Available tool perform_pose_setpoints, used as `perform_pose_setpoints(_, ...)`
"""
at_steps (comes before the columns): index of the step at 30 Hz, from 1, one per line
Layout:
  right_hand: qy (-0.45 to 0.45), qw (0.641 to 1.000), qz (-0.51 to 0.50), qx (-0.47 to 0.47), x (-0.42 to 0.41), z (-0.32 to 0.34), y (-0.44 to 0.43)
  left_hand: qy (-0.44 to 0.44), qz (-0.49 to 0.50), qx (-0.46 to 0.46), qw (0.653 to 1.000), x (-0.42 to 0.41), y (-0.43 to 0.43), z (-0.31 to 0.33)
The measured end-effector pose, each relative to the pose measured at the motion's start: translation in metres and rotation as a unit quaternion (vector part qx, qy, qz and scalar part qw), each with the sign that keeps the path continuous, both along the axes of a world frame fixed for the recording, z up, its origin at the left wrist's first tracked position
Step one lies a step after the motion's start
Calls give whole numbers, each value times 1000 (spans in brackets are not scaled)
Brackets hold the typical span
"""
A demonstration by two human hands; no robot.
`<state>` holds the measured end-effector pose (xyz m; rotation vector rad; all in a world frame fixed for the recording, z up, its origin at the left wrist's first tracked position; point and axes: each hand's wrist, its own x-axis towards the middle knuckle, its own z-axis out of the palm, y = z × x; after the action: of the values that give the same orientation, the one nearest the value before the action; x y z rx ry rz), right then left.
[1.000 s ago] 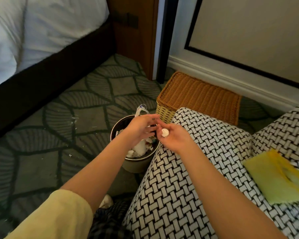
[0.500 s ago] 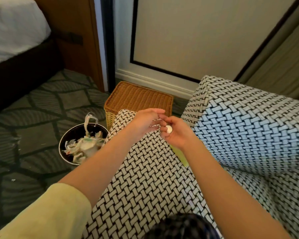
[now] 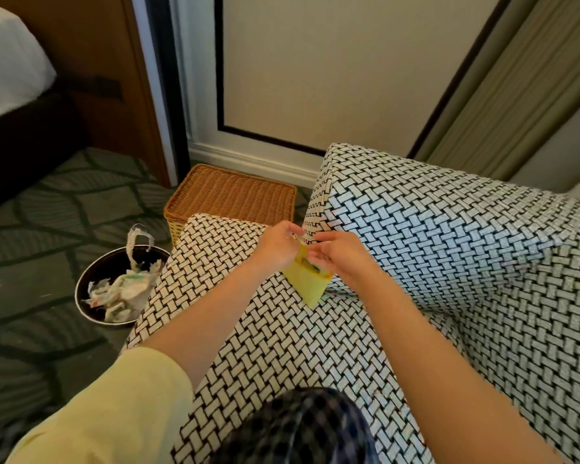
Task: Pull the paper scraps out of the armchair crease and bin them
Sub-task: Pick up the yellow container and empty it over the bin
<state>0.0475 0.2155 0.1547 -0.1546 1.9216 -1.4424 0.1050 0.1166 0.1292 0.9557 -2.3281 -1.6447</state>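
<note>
The armchair point(image 3: 416, 236) has a black-and-white woven cover. A yellow paper sheet point(image 3: 307, 288) sticks out of the crease where the left armrest, seat and backrest meet. My left hand point(image 3: 277, 247) pinches the sheet's upper left corner with curled fingers. My right hand point(image 3: 344, 259) grips its upper right edge, close beside the left hand. Something small and dark green shows between the hands at the sheet's top. The round dark bin point(image 3: 84, 289) stands on the carpet left of the armrest, holding crumpled white paper scraps point(image 3: 124, 289).
A wicker basket point(image 3: 231, 195) stands behind the armrest by the wall. A bed point(image 3: 10, 68) fills the far left, patterned green carpet point(image 3: 41, 229) lies between it and the chair, and a curtain point(image 3: 516, 82) hangs at the right.
My view swung right from the bin to the chair. Both hands moved from above the bin to the crease and took hold of the yellow sheet. The small white piece in my right hand no longer shows.
</note>
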Motion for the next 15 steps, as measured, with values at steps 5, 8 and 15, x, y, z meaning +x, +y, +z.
perform_pose_setpoints(5,193,967,68,155,-1,-13,12,-40,-22,-47,998,5,-5,-14)
perform_pose_setpoints(8,264,927,135,230,-2,-16,12,-41,-45,-55,997,8,-1,-12)
perform_pose_setpoints(15,231,921,117,291,1,-16,-5,-38,-72,-83,993,13,0,-6)
